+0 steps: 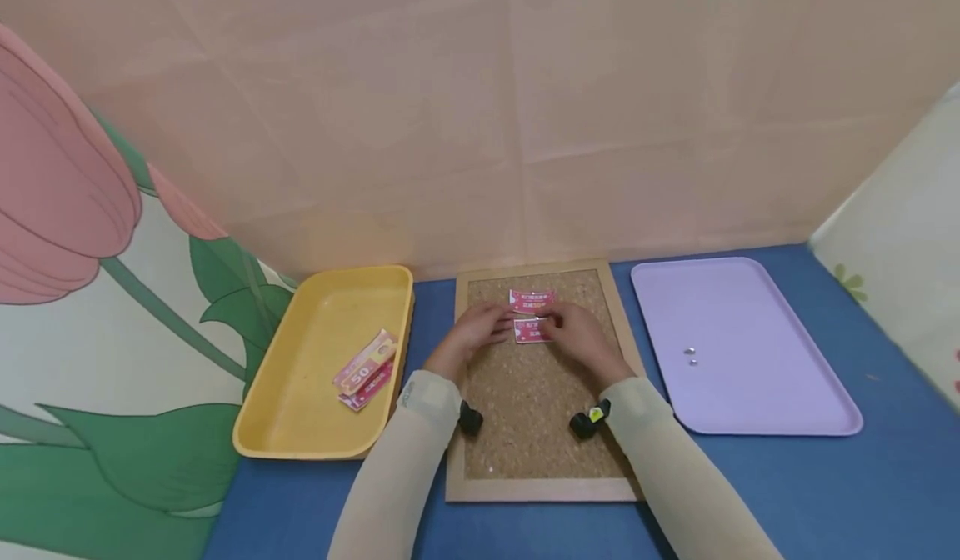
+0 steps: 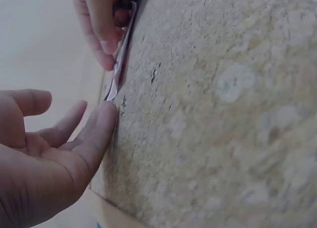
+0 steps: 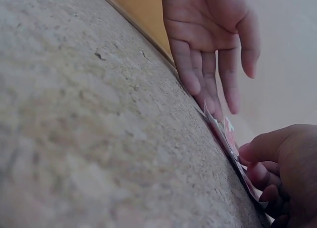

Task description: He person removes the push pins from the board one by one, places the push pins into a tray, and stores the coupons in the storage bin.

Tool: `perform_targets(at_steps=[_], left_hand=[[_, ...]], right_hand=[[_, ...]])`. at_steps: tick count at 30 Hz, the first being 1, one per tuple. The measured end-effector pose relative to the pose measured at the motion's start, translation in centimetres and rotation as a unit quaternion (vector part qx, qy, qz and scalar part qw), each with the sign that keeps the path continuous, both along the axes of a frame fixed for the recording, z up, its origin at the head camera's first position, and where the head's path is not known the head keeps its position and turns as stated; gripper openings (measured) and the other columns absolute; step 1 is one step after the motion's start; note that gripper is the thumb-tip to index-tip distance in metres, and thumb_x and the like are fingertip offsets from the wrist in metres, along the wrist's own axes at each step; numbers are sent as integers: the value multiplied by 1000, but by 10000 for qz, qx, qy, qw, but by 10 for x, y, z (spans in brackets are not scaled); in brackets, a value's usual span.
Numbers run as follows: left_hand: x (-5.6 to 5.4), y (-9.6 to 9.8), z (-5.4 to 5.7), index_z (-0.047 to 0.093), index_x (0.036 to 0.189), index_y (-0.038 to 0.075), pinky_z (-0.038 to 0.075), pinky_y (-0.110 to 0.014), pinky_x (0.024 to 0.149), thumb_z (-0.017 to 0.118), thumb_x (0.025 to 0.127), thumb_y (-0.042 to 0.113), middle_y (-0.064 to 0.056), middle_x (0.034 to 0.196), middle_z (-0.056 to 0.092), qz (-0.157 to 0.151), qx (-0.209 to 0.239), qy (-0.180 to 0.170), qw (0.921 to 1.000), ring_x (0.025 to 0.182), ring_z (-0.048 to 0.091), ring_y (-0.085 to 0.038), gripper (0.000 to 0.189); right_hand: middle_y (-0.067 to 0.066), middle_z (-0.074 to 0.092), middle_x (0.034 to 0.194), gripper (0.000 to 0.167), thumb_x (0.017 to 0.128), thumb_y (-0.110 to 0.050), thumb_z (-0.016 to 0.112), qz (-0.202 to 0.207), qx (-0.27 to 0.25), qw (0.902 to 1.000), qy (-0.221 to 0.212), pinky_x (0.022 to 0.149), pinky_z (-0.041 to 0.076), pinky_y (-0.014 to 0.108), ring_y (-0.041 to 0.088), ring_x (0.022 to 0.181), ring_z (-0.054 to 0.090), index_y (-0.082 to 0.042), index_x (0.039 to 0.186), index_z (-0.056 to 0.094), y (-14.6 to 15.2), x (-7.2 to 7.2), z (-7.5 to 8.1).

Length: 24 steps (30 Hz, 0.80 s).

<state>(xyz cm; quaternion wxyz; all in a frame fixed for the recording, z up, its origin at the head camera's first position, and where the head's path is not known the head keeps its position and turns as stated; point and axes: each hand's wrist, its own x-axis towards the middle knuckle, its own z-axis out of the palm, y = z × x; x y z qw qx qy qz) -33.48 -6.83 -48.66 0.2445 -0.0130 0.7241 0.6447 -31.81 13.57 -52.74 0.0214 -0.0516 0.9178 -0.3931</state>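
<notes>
A pink printed coupon lies on the cork board, just below a second pink coupon. My left hand has its fingers straight, their tips at the lower coupon's left edge. Over that coupon's upper right part, my right hand has its fingers curled, thumb against forefinger. They pinch a tiny silvery thing that looks like a thumbtack, mostly hidden by the fingers. In the right wrist view the coupon curls slightly off the cork, beside the right thumb.
A yellow tray on the left holds pink coupons. To the right, a lilac tray carries two small silvery thumbtacks. The board has a wooden frame and lies on a blue tabletop. Cloth hangs behind.
</notes>
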Motion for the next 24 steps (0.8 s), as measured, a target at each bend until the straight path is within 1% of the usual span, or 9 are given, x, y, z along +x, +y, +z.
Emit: perform_targets(at_steps=[4, 7, 10, 16, 21, 24], left_hand=[[1, -2, 4, 53, 133, -2, 49, -39, 96, 43, 106, 26, -15, 124, 63, -61, -199, 3, 9998, 115, 61, -26, 41], [2, -3, 7, 52, 134, -3, 47, -39, 97, 41, 106, 24, -16, 125, 63, -140, -117, -50, 9998, 115, 61, -26, 40], [1, -4, 8, 51, 135, -3, 47, -40, 98, 40, 106, 23, -17, 126, 62, -164, 14, -130, 9998, 116, 61, -27, 40], [0, -4, 3, 52, 131, -3, 50, -40, 94, 43, 105, 24, -16, 122, 64, -77, 122, -361, 9992, 112, 63, -27, 38], [0, -4, 0, 56, 128, -4, 52, -40, 91, 44, 105, 20, -16, 121, 64, -159, 73, -288, 9994, 110, 63, -27, 36], [-1, -3, 0, 59, 125, -4, 53, -39, 89, 48, 103, 18, -15, 116, 66, -260, -201, -153, 9993, 107, 64, -26, 33]], right_hand=[[4, 60, 90, 26, 95, -27, 61, -2, -40, 10000, -38, 65, 44, 35, 22, 80, 54, -16, 118, 67, -1, 0, 0], [4, 60, 90, 27, 95, -28, 60, -5, -58, 10000, -76, 64, 45, 34, 21, 80, 54, -16, 119, 66, -1, 0, 0], [4, 60, 90, 27, 96, -28, 60, -10, -57, 9999, -91, 65, 45, 34, 21, 80, 54, -16, 119, 66, -1, 0, 0], [4, 60, 90, 25, 95, -27, 62, -13, -41, 10000, -53, 65, 45, 35, 22, 79, 54, -17, 117, 66, -1, 1, 0], [3, 60, 90, 26, 95, -28, 62, -19, -48, 10000, -36, 65, 45, 35, 22, 80, 54, -17, 118, 66, -1, 3, 0], [3, 60, 89, 25, 95, -29, 62, -24, -97, 9999, -25, 64, 46, 35, 22, 79, 55, -18, 117, 67, 0, 3, 1]])
